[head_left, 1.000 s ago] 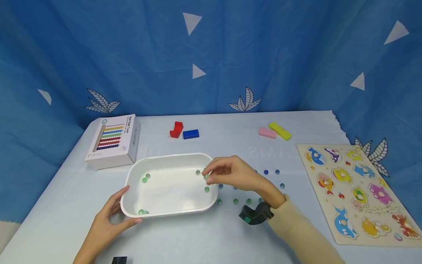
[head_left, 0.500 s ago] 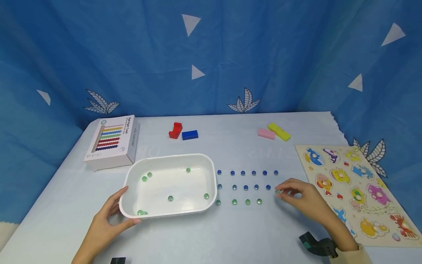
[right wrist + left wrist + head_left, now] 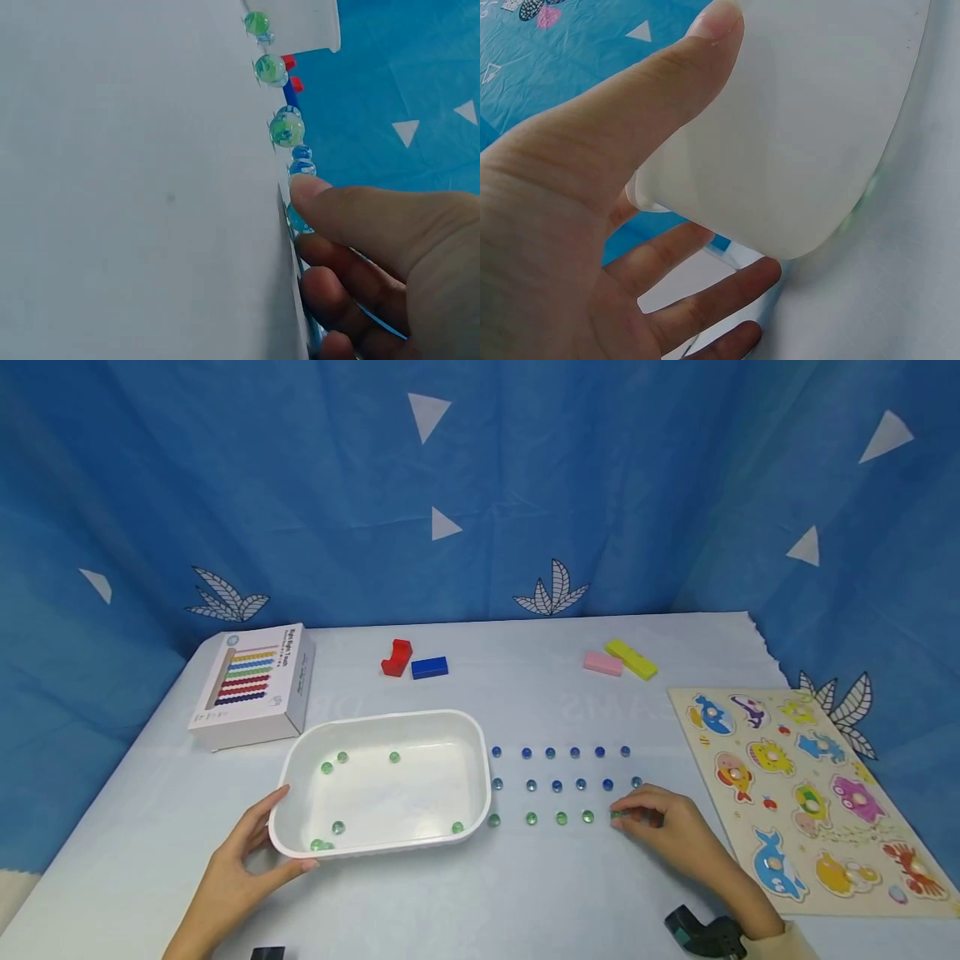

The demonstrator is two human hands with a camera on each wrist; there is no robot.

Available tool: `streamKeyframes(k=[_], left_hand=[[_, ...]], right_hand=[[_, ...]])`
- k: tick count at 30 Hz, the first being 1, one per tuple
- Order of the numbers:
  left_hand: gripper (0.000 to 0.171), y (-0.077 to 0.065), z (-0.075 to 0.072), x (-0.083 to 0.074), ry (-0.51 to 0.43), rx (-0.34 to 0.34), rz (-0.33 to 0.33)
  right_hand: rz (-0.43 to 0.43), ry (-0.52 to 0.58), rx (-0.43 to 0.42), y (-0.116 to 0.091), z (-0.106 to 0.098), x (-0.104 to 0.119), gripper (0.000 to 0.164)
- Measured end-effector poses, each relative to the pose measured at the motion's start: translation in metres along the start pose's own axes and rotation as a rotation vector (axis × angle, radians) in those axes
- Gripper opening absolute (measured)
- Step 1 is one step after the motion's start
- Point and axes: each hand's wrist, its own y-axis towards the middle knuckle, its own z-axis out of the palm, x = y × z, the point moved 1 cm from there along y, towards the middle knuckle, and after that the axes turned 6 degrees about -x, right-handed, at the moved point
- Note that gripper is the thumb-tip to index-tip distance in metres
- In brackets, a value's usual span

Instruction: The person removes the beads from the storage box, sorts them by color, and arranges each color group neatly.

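At the end of a front row of green marbles (image 3: 561,818), my right hand (image 3: 671,827) pinches a green marble (image 3: 616,815) between thumb and fingers, low at the tabletop. The right wrist view shows the thumb over part of this marble (image 3: 300,217), with other marbles lined up beyond. My left hand (image 3: 243,868) holds the left end of a white tray (image 3: 390,847), thumb along the near side and fingers at the end. Close up, the thumb lies against the tray's outer wall (image 3: 802,127). Several green marbles (image 3: 394,757) lie loose inside the tray.
Two rows of blue marbles (image 3: 551,752) lie behind the green row. A fish puzzle board (image 3: 720,793) is at the right, and a boxed toy (image 3: 255,685) at the back left. Red (image 3: 397,657), blue (image 3: 429,668), pink (image 3: 602,663) and yellow (image 3: 632,659) blocks lie at the back.
My right hand went from the tray to the table at the right with a green marble, then moved slightly nearer, to the front row's end. Marbles rolled inside the tray. My left hand stayed.
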Motion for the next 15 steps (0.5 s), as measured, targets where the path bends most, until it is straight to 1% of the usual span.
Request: streamKeyframes(k=[4, 11, 15], left_hand=[[0.092, -0.0002, 0.0002, 0.0009, -0.032, 0.009, -0.007], [0.091, -0.0005, 0.0003, 0.0022, 0.033, -0.021, 0.034], [0.091, -0.0004, 0.0, 0.0024, 0.036, -0.022, 0.034]], right_hand=[[-0.009, -0.002, -0.018, 0.0003, 0.0034, -0.0015, 0.015], [-0.009, -0.015, -0.003, 0.0004, 0.0048, 0.0001, 0.016], [-0.021, -0.028, -0.011, -0.0002, 0.0046, 0.0003, 0.018]])
